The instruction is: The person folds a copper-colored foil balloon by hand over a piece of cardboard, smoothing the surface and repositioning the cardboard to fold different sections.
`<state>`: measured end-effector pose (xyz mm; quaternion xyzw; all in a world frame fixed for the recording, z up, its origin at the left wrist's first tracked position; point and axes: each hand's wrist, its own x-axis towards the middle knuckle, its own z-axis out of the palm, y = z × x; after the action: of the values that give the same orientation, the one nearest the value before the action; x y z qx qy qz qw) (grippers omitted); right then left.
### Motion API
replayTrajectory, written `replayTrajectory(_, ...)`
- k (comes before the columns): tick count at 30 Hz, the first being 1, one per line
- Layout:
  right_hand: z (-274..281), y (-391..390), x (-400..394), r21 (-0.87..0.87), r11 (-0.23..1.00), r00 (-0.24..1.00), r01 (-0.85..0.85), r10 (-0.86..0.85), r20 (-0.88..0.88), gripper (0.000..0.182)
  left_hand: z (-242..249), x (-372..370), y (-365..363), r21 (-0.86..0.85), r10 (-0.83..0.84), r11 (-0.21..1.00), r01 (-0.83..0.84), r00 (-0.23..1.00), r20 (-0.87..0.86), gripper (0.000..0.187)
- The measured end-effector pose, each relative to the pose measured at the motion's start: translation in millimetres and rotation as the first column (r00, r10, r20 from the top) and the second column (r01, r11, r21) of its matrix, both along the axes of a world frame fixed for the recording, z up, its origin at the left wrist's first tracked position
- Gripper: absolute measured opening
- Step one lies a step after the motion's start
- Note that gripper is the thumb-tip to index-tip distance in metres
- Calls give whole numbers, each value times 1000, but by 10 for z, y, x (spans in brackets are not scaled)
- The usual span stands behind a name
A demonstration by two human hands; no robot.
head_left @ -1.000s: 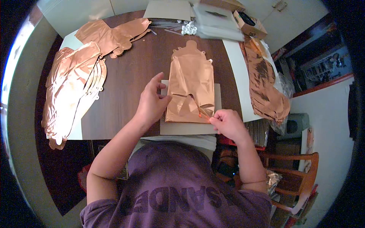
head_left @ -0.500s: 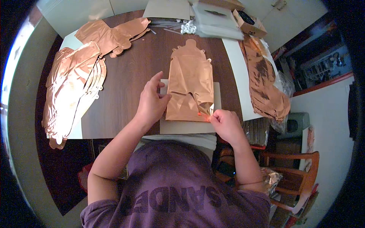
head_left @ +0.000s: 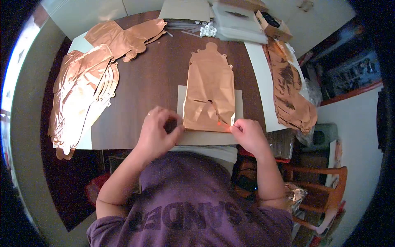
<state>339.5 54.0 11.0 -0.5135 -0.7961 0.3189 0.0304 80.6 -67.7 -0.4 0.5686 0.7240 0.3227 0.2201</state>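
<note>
A folded copper-coloured foil balloon [head_left: 210, 82] lies with its tabbed, rounded end pointing away from me. Its near part rests on a pale board [head_left: 205, 138] and has creases and a small dark gap in the foil. My right hand [head_left: 249, 136] is closed, thumb and forefinger pinching the near right corner. Beside the near left corner is my left hand [head_left: 158, 131], slightly blurred, with its thumb and forefinger curved towards each other and a gap between the tips. An orange-red spot glows on the foil near my right fingertips.
More copper foil balloons [head_left: 82, 86] are piled at the left, with another stack [head_left: 288, 86] on the right. At the back are white rings [head_left: 208, 29], thin strips, clear plastic bags [head_left: 240, 24] and a small cardboard box [head_left: 273, 26]. A wooden chair [head_left: 317, 189] stands at the right.
My left hand has come down towards the balloon's near left corner, its fingers curling inward. My right hand keeps its pinch, and the raised foil by it lies flatter.
</note>
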Motion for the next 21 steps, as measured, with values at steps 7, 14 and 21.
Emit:
replayTrajectory(7, 27, 16, -7, -43, 999, 1000, -2, 2, 5, 25, -61, 39, -97, 34, -74, 996, 78, 992, -101, 26)
replayTrajectory(14, -50, 18, 44, -46, 999, 999, 1, -3, -52, 24, -74, 87, 13, 52, -89, 995, 90, 996, -13, 22)
replayTrajectory(21, -76, 35, 78, -48, 999, 999, -12, 9, -53, 24, -92, 91, 50, 34, -79, 996, 78, 996, 26, 20)
